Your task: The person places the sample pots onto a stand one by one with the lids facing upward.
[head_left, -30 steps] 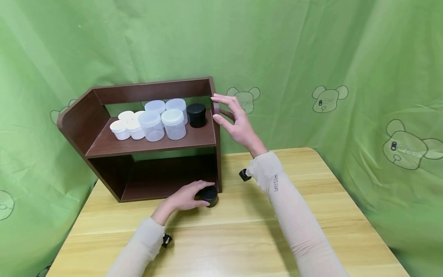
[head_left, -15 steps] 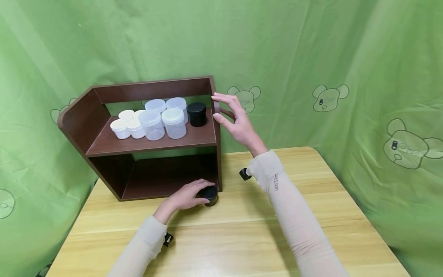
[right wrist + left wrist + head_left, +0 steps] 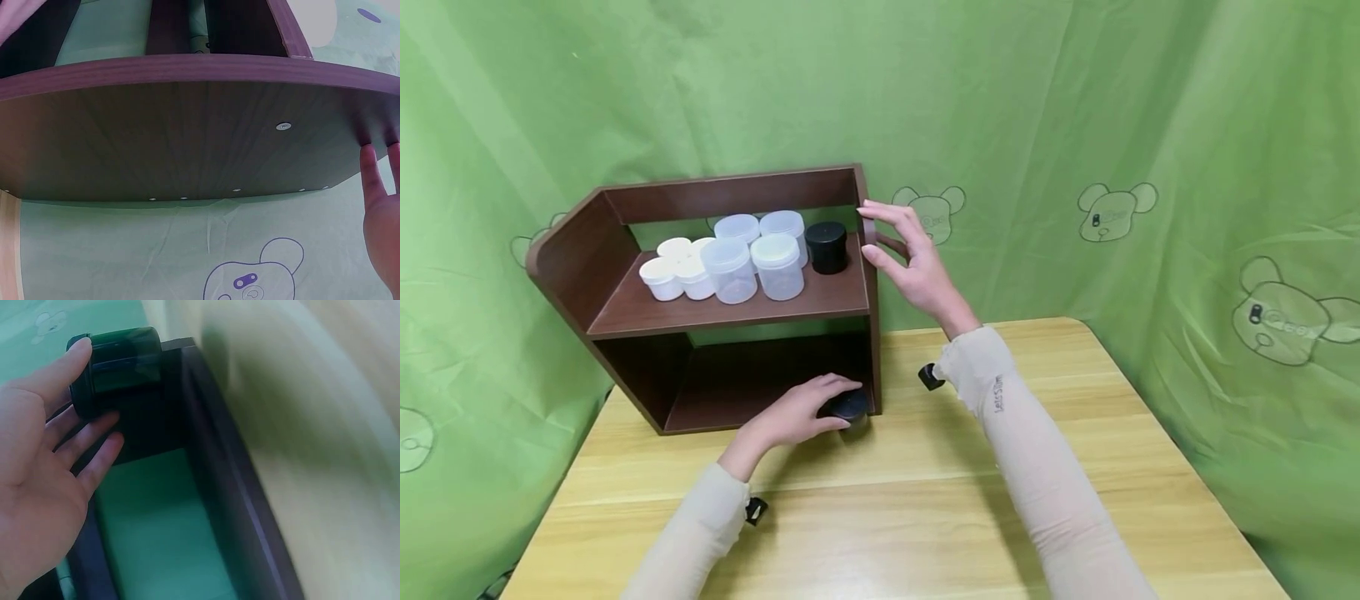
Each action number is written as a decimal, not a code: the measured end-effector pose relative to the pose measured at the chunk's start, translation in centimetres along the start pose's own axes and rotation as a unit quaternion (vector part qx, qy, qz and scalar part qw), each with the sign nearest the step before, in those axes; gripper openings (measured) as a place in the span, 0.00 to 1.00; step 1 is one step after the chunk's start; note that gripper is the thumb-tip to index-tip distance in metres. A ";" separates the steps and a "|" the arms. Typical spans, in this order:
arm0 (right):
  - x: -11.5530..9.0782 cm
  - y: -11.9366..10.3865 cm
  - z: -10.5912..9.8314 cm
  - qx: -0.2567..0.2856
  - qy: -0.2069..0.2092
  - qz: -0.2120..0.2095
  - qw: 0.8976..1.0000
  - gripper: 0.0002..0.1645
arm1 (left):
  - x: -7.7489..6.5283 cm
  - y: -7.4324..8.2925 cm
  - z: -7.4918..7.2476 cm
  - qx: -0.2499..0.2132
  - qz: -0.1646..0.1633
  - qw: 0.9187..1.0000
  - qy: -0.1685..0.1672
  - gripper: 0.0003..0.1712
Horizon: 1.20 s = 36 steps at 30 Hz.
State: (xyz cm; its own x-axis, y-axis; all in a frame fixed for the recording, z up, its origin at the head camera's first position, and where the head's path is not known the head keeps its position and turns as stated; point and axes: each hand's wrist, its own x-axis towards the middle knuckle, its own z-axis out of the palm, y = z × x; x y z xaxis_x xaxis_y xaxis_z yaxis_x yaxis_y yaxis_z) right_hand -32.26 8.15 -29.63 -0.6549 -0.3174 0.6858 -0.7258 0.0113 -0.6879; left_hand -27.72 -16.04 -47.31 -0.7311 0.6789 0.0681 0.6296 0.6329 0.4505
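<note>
My left hand (image 3: 796, 413) pinches a black lidded jar (image 3: 852, 407) between thumb and fingers, at the right front of the lower compartment of a dark brown shelf (image 3: 730, 320). In the left wrist view, the thumb lies on the rim of the jar (image 3: 125, 365) and the other fingers are below it. Up at the shelf's right side, my right hand (image 3: 917, 260) touches the side panel near its front edge. The right wrist view shows straight fingertips of the right hand (image 3: 382, 231) against the outer face of the panel (image 3: 187, 137).
On the upper shelf stand several small white jars (image 3: 664, 280), several translucent jars (image 3: 778, 271) and another black jar (image 3: 827, 248). The shelf sits on a wooden table (image 3: 1000, 467). A green curtain (image 3: 985, 100) hangs behind and at both sides.
My left hand has moved the black jar slightly up and back, toward the lower compartment. The right hand has stayed against the side panel.
</note>
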 end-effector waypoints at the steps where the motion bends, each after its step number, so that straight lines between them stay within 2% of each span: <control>1: 0.0 0.0 0.0 0.002 0.000 -0.001 1.000 0.29 | -0.1 0.1 -0.3 0.002 0.002 1.000 0.003 0.35; 7: -0.1 0.0 0.0 0.008 0.002 -0.004 1.000 0.28 | -0.4 1.3 -2.3 0.033 0.026 0.999 0.030 0.36; 16: 0.0 0.0 -0.1 0.006 -0.002 -0.006 1.000 0.28 | -0.8 4.0 -6.3 0.064 0.071 0.993 0.072 0.36; 23: 0.4 3.2 -0.4 -0.007 -0.002 -0.022 1.000 0.29 | -1.3 5.3 -9.1 0.082 0.090 0.988 0.096 0.36; 36: 0.4 2.7 -0.3 -0.006 0.001 -0.008 1.000 0.30 | -1.6 7.3 -13.7 0.092 0.138 0.976 0.139 0.37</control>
State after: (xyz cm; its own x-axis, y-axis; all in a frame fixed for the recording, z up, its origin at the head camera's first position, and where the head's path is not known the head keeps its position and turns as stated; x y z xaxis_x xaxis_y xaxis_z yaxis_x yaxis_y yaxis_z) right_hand -34.49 8.31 -31.16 -0.6431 -0.3148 0.6981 -0.7392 0.0170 -0.6733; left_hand -25.61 -17.62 -31.94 -0.5542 0.7217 0.4148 0.8304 0.5143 0.2145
